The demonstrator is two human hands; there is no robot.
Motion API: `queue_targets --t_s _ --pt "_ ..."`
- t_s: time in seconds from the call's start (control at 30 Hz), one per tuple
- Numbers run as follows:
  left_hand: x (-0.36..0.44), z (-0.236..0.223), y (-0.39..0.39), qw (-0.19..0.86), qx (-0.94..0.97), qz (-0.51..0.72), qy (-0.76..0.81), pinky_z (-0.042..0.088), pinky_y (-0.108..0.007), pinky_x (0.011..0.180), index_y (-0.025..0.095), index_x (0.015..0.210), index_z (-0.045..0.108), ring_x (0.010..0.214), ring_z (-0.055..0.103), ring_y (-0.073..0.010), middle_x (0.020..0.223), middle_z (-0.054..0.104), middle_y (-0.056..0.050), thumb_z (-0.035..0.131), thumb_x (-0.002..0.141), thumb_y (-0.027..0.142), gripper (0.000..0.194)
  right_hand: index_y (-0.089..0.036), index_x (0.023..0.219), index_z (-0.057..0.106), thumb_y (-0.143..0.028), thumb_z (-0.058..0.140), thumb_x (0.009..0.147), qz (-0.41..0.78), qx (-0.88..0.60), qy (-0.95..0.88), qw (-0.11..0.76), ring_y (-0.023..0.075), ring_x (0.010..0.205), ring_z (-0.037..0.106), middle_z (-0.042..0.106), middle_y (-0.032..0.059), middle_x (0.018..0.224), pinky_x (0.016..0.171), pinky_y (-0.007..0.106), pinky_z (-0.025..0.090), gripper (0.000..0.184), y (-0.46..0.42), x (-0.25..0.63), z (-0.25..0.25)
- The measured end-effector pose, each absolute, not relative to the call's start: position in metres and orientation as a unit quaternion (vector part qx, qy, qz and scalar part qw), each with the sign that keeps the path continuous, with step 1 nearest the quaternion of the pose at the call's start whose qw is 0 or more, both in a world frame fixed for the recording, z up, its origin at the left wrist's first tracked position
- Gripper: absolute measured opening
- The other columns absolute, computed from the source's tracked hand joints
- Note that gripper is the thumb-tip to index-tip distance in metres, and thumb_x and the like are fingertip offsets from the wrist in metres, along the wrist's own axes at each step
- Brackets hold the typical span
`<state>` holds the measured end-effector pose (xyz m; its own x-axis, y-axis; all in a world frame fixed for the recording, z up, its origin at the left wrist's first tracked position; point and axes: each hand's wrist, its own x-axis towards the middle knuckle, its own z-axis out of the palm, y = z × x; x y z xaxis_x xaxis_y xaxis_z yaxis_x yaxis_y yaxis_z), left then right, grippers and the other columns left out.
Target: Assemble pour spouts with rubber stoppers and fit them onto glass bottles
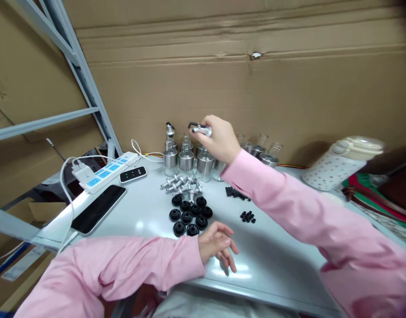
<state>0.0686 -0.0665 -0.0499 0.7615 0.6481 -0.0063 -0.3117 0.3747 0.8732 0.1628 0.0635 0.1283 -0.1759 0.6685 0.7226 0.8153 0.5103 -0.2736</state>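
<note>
**Cardboard backed the bench; a spout was held up by the bottles**

In view, the spout stood at about the height of the bottle tops, clear of the bench. Its long axis ran nearly level across the view, dipping slightly to the right; the tip and black lever pointed left, and the silver rear end met the right hand. That hand's grip was closed on the silver body, thumb against fingers.

The left hand had its grip loosely open near the front edge, fingers pointing right. Whether it touched the bench, I could not tell.

Just beyond it lay black caps, then a pile of silver pieces. Small black parts lay to the right. At the left end, one bottle carried another spout.
</note>
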Motion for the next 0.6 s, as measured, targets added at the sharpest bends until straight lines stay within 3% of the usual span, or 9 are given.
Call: queue_targets --t_s 0.07,0.2,0.33,0.43,0.6 --pt "0.069 -0.05 -0.066 0.813 0.469 0.3 0.172 0.041 -0.019 0.043 0.017 0.093 0.038 0.047 0.061 -0.0106 0.075 0.057 0.001 0.062 0.068 0.056 0.051 -0.018 0.073 0.048 -0.028 0.047 0.078 -0.08 -0.436 -0.769 0.461 0.0193 0.071 0.05 0.054 0.0049 0.072 0.066 0.032 0.041 0.011 0.027 0.178 0.113" --pt "0.068 -0.044 -0.062 0.811 0.457 0.316 0.183 0.042 -0.02 0.043 0.019 0.093 0.036 0.045 0.06 -0.0116 0.074 0.057 0.003 0.063 0.066 0.058 0.055 -0.018 0.078 0.048 -0.02 0.04 0.08 -0.087 -0.366 -0.819 0.434 0.0215 0.079 0.046 0.052 0.0091 0.085 0.07 0.037 0.04 0.008 -0.03 0.207 0.068" --pt "0.066 -0.036 -0.06 0.806 0.439 0.338 0.207 0.045 -0.025 0.051 0.022 0.107 0.034 0.052 0.063 -0.0129 0.089 0.058 -0.001 0.062 0.07 0.052 0.056 -0.018 0.066 0.048 -0.018 0.041 0.083 -0.021 -0.375 -0.804 0.461 0.0148 0.06 0.043 0.043 0.0034 0.067 0.053 0.028 0.039 0.018 -0.054 0.219 0.031" --pt "0.065 -0.033 -0.06 0.806 0.435 0.337 0.219 0.046 -0.027 0.058 0.026 0.115 0.031 0.062 0.066 -0.0152 0.1 0.056 -0.003 0.065 0.069 0.05 0.062 -0.017 0.066 0.052 -0.019 0.043 0.084 0.059 -0.373 -0.809 0.452 0.0116 0.053 0.044 0.046 0.0021 0.063 0.049 0.024 0.039 0.02 -0.061 0.217 0.018" --pt "0.067 -0.036 -0.06 0.795 0.449 0.341 0.226 0.044 -0.023 0.049 0.018 0.09 0.038 0.052 0.059 -0.011 0.075 0.055 0.002 0.065 0.063 0.058 0.055 -0.016 0.074 0.058 -0.022 0.044 0.087 0.068 -0.337 -0.843 0.414 0.0098 0.047 0.047 0.051 0.0001 0.055 0.047 0.021 0.04 0.019 -0.063 0.214 0.01"
